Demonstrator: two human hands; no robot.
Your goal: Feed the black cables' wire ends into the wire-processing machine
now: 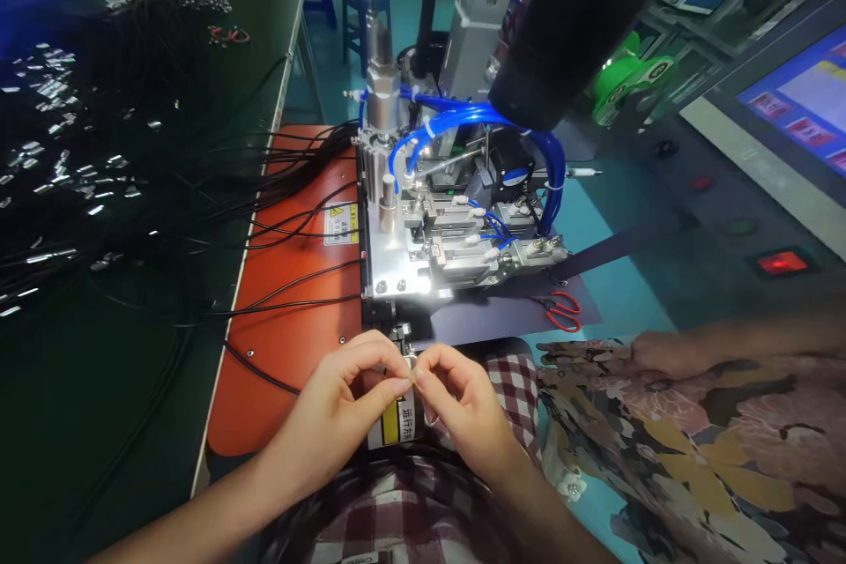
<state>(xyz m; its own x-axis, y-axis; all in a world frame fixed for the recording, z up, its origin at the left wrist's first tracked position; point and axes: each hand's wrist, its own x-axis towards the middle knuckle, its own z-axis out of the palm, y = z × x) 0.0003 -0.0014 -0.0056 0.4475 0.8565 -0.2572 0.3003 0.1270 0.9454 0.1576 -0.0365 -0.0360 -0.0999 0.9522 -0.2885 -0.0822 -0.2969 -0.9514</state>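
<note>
My left hand [360, 383] and my right hand [459, 388] meet in front of my lap, thumb and forefinger pinched on each side. Their fingertips nearly touch, and whatever sits between them is too small to make out. Just beyond the fingers is the near end of a metal machine [397, 269] with cylinders and blue air hoses [469, 116]. Several black cables [310, 167] run from the left to the machine's edge over an orange plate [291, 282]. Below my fingers shows a white and yellow label [391, 423].
A dark green table [165, 423] on the left carries a heap of black cables with shiny metal ends [59, 106]. Red-handled scissors [563, 311] lie right of the machine. A co-worker's arm [714, 348] and flowered clothing [720, 441] are close on the right, below a control screen [803, 101].
</note>
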